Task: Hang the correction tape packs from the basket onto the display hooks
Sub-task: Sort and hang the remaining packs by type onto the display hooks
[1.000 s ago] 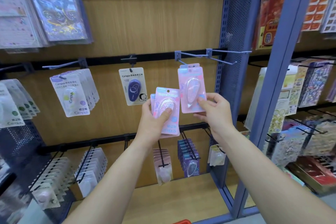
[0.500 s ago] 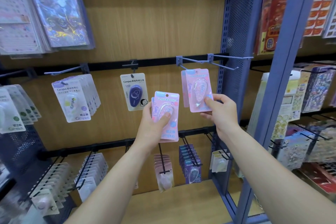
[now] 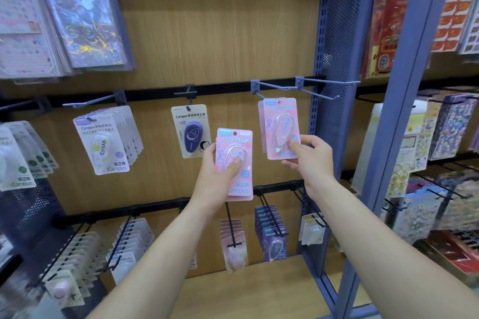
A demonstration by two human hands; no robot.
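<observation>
Two bare forearms are raised toward the display. A stack [image 3: 233,147] of pink correction tape packs is gripped in the left hand [image 3: 215,179], with the thumb pressed on the front blister and the fingers curled behind. At least two card edges are seen at its bottom; the exact number cannot be told. One pink pack [image 3: 281,124] is pinched at its lower edge by the right hand [image 3: 312,160], thumb in front, fingers behind. It is held upright just under a grey hook [image 3: 255,86]. Whether the wire passes through its hole cannot be told. One rear pack [image 3: 261,124], also pink, is seen directly behind it, offset to the left.

A second hook [image 3: 299,81] is fixed just to the right on the same rail. Farther left on that rail one navy pack [image 3: 191,131] is hung alone, and beyond it a row of white packs [image 3: 103,142] is carried on one hook.

On the lower rail five loaded hooks are counted: two of cream packs [image 3: 129,241], one of pink packs [image 3: 233,243], one of purple packs [image 3: 272,235], and one with a pale pack [image 3: 312,230]. A wooden panel [image 3: 220,33] is seen behind everything.
</observation>
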